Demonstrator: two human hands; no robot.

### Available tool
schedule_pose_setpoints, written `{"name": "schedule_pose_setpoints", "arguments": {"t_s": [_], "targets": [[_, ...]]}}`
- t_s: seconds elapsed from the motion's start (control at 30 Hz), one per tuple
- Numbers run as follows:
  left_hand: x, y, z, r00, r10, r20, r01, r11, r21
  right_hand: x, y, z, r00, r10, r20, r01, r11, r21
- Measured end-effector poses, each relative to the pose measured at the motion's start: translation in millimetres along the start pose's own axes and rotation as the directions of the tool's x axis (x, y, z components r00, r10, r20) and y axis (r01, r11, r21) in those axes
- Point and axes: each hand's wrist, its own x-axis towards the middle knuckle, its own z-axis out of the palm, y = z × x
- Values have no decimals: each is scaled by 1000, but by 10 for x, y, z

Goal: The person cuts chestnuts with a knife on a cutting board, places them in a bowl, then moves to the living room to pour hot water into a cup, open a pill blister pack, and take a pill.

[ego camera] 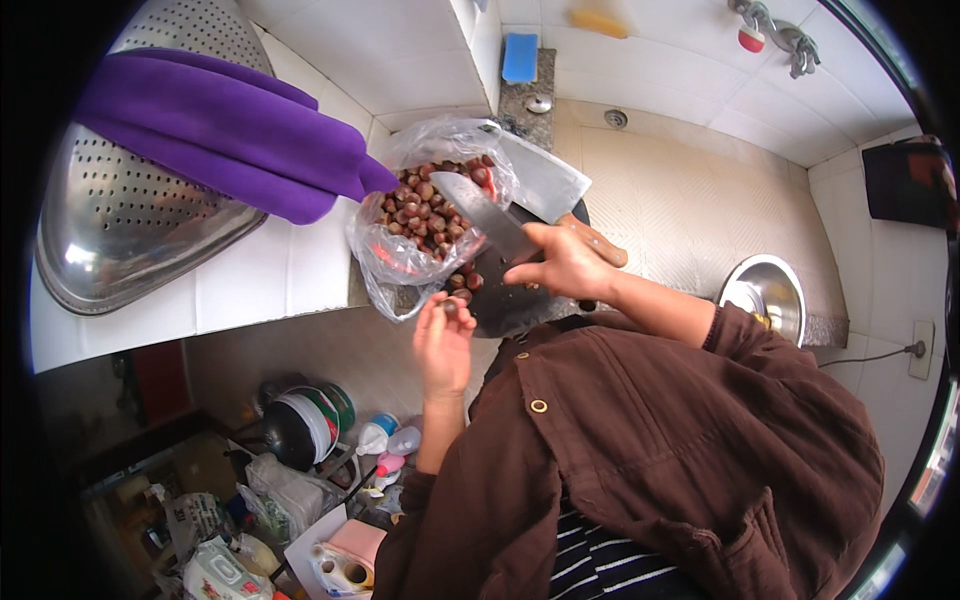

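Observation:
My left hand [441, 345] pinches one brown chestnut [448, 306] between its fingertips, at the near edge of a dark round board [499, 300]. In my right hand [566, 259] is a knife [480, 214], its wide blade slanting up and left over the chestnuts; my hand hides the handle. A clear plastic bag [390, 281] lies wide open just beyond, full of chestnuts [420, 206]. A few loose chestnuts [466, 281] rest on the board between the bag and my left hand. Small crumbs dot the board.
Behind the knife lies a cleaver [544, 176] with a wooden handle [600, 244]. A purple cloth [225, 135] drapes over a perforated metal basket [142, 202] at left. A steel bowl [765, 296] stands right, near the sink [697, 195]. Bottles [379, 431] and bags crowd below left.

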Motion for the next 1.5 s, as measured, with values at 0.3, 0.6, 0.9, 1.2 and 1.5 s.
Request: {"name": "schedule_pose_setpoints", "arguments": {"t_s": [0.3,0.6,0.9,1.2,1.5], "targets": [[667,459,-406,850,-54,-524,317,847,427,532,11,-178,928,315,-199,-254,926,280],[1066,777,-272,862,-278,-423,506,490,709,697,277,95,831,545,-112,-386,709,589],[772,821,-366,813,525,-252,325,-50,944,808,243,190,869,389,-305,-93,735,672],[999,712,-263,948,242,-209,117,345,931,1414,-217,369,957,247,-153,-146,864,482],[1496,419,223,921,210,327,-304,-132,943,1329,-578,353,947,318,-49,-293,915,278]]}}
